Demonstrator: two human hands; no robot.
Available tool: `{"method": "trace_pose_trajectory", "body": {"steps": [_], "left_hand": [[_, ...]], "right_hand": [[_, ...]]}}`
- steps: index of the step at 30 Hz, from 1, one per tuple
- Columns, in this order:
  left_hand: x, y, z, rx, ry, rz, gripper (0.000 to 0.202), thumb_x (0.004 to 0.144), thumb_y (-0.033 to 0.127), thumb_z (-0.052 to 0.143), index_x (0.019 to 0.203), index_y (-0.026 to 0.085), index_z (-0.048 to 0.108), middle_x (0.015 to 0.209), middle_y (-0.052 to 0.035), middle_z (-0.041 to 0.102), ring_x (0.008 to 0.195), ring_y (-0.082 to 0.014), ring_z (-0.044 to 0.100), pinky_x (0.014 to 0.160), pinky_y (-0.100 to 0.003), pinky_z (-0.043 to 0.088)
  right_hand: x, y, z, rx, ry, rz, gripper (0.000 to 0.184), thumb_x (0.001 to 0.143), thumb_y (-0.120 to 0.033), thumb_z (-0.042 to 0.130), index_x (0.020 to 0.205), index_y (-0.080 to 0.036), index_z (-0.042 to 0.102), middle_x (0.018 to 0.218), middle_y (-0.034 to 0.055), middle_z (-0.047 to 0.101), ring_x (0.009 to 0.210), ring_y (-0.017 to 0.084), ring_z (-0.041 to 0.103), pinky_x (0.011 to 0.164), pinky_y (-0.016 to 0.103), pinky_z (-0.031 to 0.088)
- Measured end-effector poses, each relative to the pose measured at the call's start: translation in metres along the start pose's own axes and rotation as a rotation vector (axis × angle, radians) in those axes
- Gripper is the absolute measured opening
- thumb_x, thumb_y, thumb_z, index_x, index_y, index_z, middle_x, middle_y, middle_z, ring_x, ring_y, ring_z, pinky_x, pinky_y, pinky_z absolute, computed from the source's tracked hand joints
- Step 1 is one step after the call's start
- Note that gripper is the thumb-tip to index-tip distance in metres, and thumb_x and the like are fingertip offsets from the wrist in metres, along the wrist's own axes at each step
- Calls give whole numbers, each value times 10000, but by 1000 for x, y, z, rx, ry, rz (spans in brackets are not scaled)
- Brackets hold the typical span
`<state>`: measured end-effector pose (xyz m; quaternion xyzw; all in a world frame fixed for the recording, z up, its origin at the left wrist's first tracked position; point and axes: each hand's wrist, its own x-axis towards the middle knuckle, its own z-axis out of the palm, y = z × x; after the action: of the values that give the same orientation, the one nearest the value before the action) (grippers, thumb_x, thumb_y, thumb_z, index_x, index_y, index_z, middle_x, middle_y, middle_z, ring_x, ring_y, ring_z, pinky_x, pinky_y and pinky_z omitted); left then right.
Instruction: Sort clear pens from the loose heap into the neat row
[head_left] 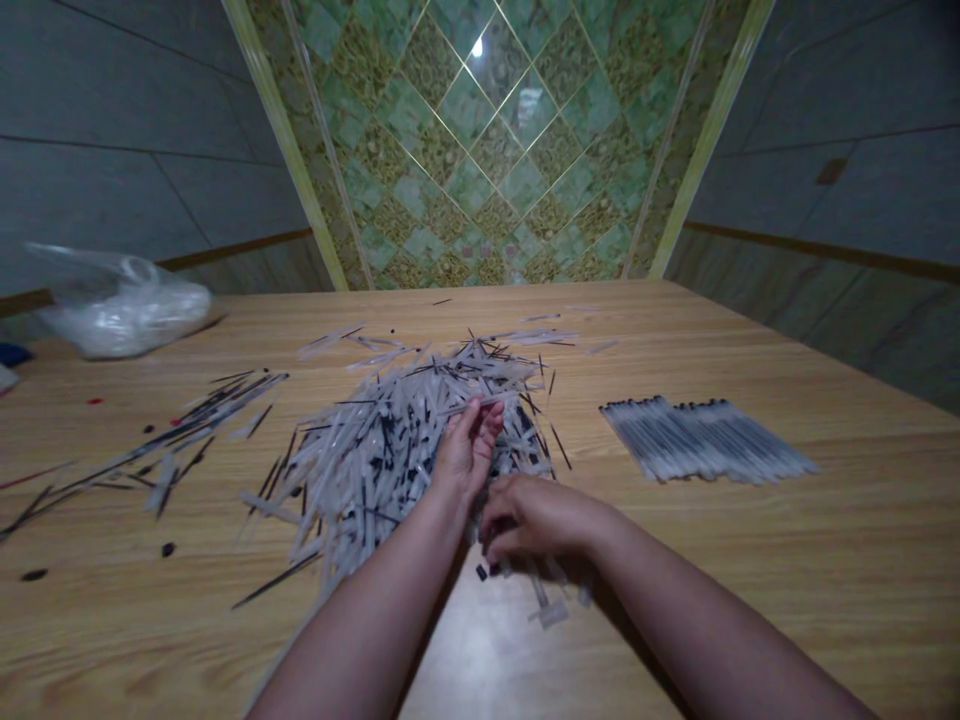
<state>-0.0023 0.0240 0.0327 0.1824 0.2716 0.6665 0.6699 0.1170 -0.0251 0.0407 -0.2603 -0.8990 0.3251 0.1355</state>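
My left hand (469,450) is closed over the right part of a large pile of pen parts (375,440). Between its thumb and fingers lies a clear pen barrel (480,404), held roughly level. Just below and to the right, my right hand (534,518) is curled downward at the pile's near edge, its fingertips bent in and partly hidden. Close to those fingertips a small black plug (481,573) rests on the table. The pile mixes clear barrels, thin black refills and small black pieces.
Pens with black ends (705,440) lie side by side on the right. Loose black refills (187,430) are scattered at left. A clear plastic bag (127,310) sits at the far left of the wooden table (847,560). Several clear pieces (551,612) lie under my right wrist.
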Motion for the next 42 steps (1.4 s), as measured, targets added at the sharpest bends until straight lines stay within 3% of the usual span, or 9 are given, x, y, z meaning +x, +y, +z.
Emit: {"method": "trace_pose_trajectory", "body": {"steps": [4,12,15,18,24,27,34,42], "left_hand": [[-1,-2,-1,9,-5,-6,63,723,132,602,782,109,605,734,-63,673,717,-137,653,615,-187,516],[1,-4,-4,16,-4,-32,67,727,122,596,793,108,598,740,-68,671,718,-139,652,590,-180,517],[3,-6,-7,23,4,-29,63,723,111,599,786,107,598,743,-69,672,717,-142,653,609,-190,522],[3,-8,-9,17,20,-28,57,720,98,598,776,108,592,734,-64,669,719,-146,655,605,-194,523],[4,-11,-10,-5,38,-12,66,709,74,596,764,103,574,719,-66,664,701,-155,655,586,-204,524],[2,-12,-10,12,50,-27,90,710,65,587,788,106,570,724,-68,663,691,-158,656,574,-206,525],[-3,-16,-9,42,47,-56,82,715,79,585,791,104,573,721,-61,661,703,-163,658,565,-208,529],[-5,-17,-7,69,44,-68,66,716,103,599,779,103,581,715,-67,661,704,-165,658,571,-210,535]], "right_hand": [[9,-15,22,-259,-119,-86,204,680,-283,670,878,-236,677,935,31,634,953,199,511,859,315,335],[7,14,17,-323,-35,30,172,670,-153,631,811,-233,689,869,32,648,887,207,526,815,324,346],[5,24,10,-260,36,54,201,684,-135,583,827,-224,692,840,36,644,849,200,534,820,333,356],[2,31,-2,-21,152,53,286,687,-125,546,928,-217,669,862,32,641,815,172,547,764,287,399],[-11,57,-29,518,625,221,233,733,-261,558,940,-203,646,885,37,648,805,165,568,714,284,424],[-14,71,-33,686,780,295,239,712,-295,595,930,-206,638,870,40,650,755,154,571,681,277,424],[-11,77,-29,771,863,318,287,628,-301,680,897,-209,636,852,26,643,734,139,565,669,266,419],[-12,77,-32,552,897,325,249,644,-318,674,852,-182,672,862,66,675,822,187,596,786,333,423]]}}
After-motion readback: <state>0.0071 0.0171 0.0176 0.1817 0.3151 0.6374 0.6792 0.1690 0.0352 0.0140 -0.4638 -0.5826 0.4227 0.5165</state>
